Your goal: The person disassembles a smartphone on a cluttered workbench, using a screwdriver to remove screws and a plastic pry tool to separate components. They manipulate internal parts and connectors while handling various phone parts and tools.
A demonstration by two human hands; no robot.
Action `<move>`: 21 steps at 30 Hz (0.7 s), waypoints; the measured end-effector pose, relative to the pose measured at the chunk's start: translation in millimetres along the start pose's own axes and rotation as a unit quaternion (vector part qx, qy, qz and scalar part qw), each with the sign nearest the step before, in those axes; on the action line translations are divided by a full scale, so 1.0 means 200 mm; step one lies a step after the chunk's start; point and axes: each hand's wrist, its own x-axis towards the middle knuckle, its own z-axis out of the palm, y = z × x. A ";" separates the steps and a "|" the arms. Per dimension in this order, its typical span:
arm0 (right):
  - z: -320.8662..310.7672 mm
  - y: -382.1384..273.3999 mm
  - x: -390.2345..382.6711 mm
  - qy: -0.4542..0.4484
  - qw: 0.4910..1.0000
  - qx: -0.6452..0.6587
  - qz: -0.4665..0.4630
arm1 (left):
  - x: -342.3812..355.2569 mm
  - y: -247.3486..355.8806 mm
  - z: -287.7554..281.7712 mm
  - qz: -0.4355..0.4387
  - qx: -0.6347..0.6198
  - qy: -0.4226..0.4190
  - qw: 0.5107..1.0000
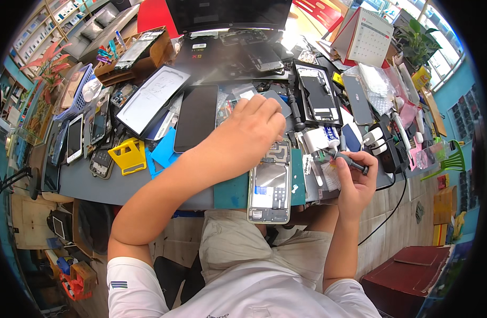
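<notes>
My left hand (256,127) reaches over the cluttered desk, above the upper end of an opened phone (270,196) on a teal mat (230,193); its fingers curl downward, their tips and anything in them hidden. Beyond it lie a small clear bag (245,92) and a grey flat piece (280,103). My right hand (357,180) grips a dark grey screwdriver (352,161) to the right of the opened phone. Beside that hand are a white roll (315,140) and a blue-and-white tube (332,137). A black phone (195,111) lies left of my left hand.
Around them are a black tray with phone parts (317,90), a white box lid (150,100), yellow stands (128,157), blue sheets (164,148), a wooden organiser (116,71), a monitor (227,13) at the back, and a black charger (392,159) with cables at the right.
</notes>
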 end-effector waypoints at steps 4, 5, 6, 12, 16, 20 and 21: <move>-0.01 0.03 0.00 -0.008 1.000 0.009 -0.002 | -0.01 -0.07 -0.06 -0.038 0.020 0.022 0.999; -0.02 0.03 0.00 -0.011 1.000 0.016 0.001 | -0.02 -0.09 -0.08 -0.052 0.034 0.025 0.998; -0.02 0.03 0.00 -0.010 1.000 0.017 0.000 | -0.02 -0.10 -0.10 -0.080 0.031 0.002 0.996; -0.02 0.01 0.01 -0.020 1.000 0.011 -0.003 | -0.04 -0.16 -0.10 -0.098 0.039 0.003 0.994; -0.01 0.00 0.01 -0.024 1.000 0.009 0.010 | -0.06 -0.17 -0.09 -0.100 0.037 0.002 0.994; 0.00 -0.02 0.02 -0.018 0.999 0.018 0.030 | -0.07 -0.19 -0.07 -0.086 0.045 0.018 0.995; 0.00 -0.03 0.02 -0.022 1.000 0.006 0.015 | -0.07 -0.19 -0.08 -0.084 0.049 0.015 0.995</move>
